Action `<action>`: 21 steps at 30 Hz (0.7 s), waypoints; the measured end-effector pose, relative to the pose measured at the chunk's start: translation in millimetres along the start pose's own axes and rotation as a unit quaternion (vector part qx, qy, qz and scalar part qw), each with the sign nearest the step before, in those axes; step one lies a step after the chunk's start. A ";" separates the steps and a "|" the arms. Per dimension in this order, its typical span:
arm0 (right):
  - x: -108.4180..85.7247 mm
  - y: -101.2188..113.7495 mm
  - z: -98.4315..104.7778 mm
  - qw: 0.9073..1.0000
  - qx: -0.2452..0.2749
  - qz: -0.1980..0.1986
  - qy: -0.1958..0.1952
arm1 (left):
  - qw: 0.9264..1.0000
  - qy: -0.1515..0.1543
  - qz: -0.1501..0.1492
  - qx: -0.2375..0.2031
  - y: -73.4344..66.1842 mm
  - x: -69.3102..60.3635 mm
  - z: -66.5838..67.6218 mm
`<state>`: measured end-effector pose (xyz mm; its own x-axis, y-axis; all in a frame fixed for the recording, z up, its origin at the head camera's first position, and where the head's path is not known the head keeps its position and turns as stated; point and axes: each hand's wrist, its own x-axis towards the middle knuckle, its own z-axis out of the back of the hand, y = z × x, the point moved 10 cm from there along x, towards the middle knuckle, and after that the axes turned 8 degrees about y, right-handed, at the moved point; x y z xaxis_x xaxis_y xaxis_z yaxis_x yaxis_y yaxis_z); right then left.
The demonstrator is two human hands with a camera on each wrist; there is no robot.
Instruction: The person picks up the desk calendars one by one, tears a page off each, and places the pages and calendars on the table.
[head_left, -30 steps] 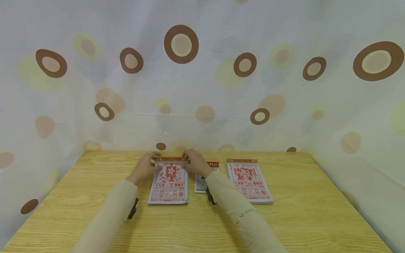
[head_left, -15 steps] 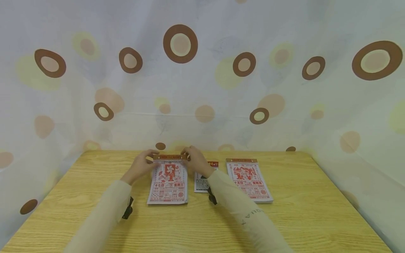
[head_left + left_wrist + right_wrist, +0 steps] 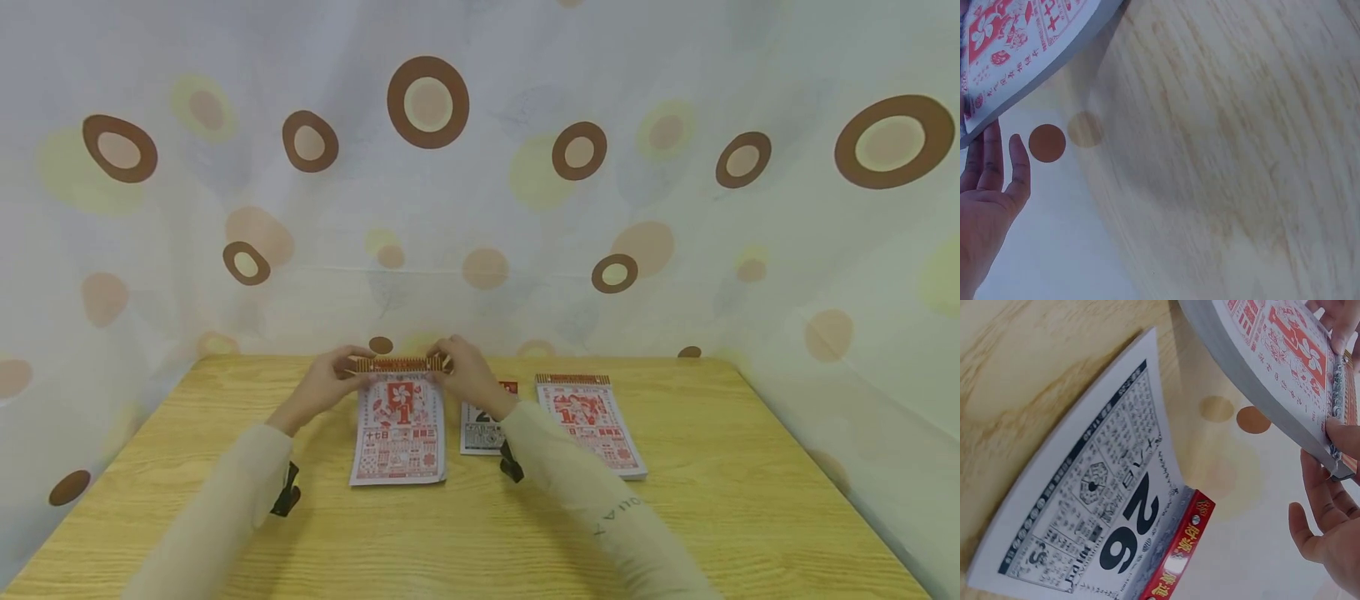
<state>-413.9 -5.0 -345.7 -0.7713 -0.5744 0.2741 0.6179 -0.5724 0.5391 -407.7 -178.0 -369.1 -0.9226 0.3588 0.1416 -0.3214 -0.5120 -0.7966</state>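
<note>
A tear-off calendar [image 3: 401, 425] with red print and a red-and-gold top strip lies on the left of the table, its top end raised and its lower end on the wood. My left hand [image 3: 322, 385] pinches the left end of that top. At the opposite corner, my right hand [image 3: 471, 382] pinches the binding, its thumb on the front and fingers beneath, as the right wrist view shows. Fingers [image 3: 992, 159] reach under the pad in the left wrist view, where the thumb is mostly out of frame.
A smaller calendar [image 3: 1110, 494] with black print, a large 26 and a red strip lies beside the right hand. Farther right rests another red-printed calendar [image 3: 588, 408]. Behind the wooden table [image 3: 712, 467] hangs a white sheet [image 3: 480, 200] patterned with circles.
Both hands have raised the top end of the left calendar and moved it slightly up and left in the head view. Its lower edge has stayed on the table.
</note>
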 end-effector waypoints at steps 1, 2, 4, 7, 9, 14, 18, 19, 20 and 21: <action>-0.5 1.2 1.5 1.000 0.004 0.001 -0.001 | 1.000 0.003 -0.004 -0.004 -1.9 -0.6 0.8; -0.8 1.9 2.7 1.000 0.006 0.001 -0.002 | 1.000 0.008 -0.007 -0.009 -3.4 -1.1 1.4; -1.7 4.5 5.7 1.000 0.007 0.006 -0.006 | 1.000 0.018 -0.008 -0.020 -5.5 -2.0 1.9; -3.2 9.6 10.3 1.000 0.012 0.020 -0.012 | 0.998 0.038 -0.012 -0.041 -8.5 -3.0 1.5; -4.2 13.7 14.0 0.999 0.016 0.032 -0.018 | 0.998 0.045 -0.014 -0.050 -11.1 -3.9 2.0; -6.8 20.4 23.2 0.998 0.024 0.049 -0.034 | 0.995 0.059 -0.030 -0.076 -21.2 -5.5 4.0; -9.0 26.4 30.5 0.996 0.024 0.067 -0.046 | 0.992 0.071 -0.043 -0.094 -31.0 -6.1 5.5; -9.5 28.2 32.4 0.996 0.024 0.072 -0.047 | 0.992 0.074 -0.046 -0.096 -32.9 -6.1 5.9; -10.0 30.1 34.2 0.996 0.026 0.076 -0.048 | 0.991 0.076 -0.047 -0.099 -35.0 -6.2 6.4; -10.6 32.4 36.2 0.995 0.028 0.082 -0.050 | 0.991 0.077 -0.048 -0.099 -37.0 -6.2 7.0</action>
<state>-391.2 3.8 -302.3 -0.6744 -0.5949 0.4373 0.7287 -0.4409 0.5241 -391.6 -166.8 -336.4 -0.8411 0.5217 0.1431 -0.3441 -0.3119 -0.8856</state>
